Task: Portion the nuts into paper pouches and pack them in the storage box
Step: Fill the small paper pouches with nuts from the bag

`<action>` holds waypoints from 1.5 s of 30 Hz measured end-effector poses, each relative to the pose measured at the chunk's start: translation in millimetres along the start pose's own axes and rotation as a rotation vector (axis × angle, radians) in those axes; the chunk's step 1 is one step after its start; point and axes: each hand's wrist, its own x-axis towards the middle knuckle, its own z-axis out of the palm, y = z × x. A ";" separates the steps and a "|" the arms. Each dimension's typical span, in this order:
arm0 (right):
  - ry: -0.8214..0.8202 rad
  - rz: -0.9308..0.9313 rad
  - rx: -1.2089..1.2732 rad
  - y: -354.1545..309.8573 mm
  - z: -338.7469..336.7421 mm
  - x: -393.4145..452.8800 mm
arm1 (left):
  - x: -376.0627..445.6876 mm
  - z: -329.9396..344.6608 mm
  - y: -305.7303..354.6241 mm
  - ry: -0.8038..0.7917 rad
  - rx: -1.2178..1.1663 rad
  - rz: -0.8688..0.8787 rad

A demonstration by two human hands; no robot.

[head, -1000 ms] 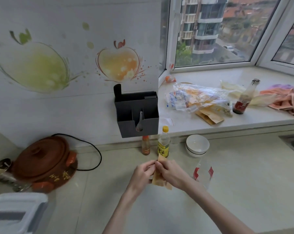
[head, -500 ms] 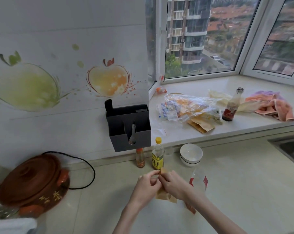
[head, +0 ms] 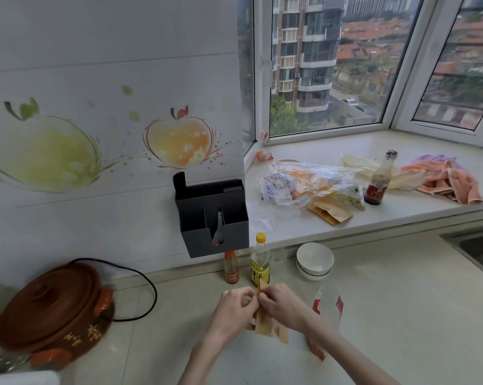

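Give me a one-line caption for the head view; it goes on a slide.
Both hands, left hand and right hand, pinch the top of a paper pouch over the counter.

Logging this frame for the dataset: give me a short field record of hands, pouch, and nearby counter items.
left hand: pinches the top of the paper pouch
right hand: pinches the same top edge
paper pouch: brown, held upright just above the counter
behind hands: yellow-capped bottle, small red-capped bottle, stacked white bowls
right of hands: clear plastic bag with red print
far left: brown clay pot
nuts: not visible
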 end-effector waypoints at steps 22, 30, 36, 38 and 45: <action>-0.094 -0.077 0.018 -7.1 -3.6 -2.5 | 3.6 -16.3 -12.0 -0.132 0.114 0.042; -0.009 -0.065 -0.196 -2.8 8.2 -2.4 | -3.3 -11.5 -22.8 0.220 0.549 0.044; -0.065 -0.133 -0.311 -11.6 2.2 -4.2 | -9.1 -3.4 -19.8 0.044 0.377 0.097; -0.058 -0.146 -0.276 -14.0 4.8 -4.7 | -8.2 -2.9 -17.0 0.104 0.262 0.091; 0.139 0.010 -0.254 -20.2 9.7 3.4 | 3.8 -6.6 -3.0 0.235 0.189 0.144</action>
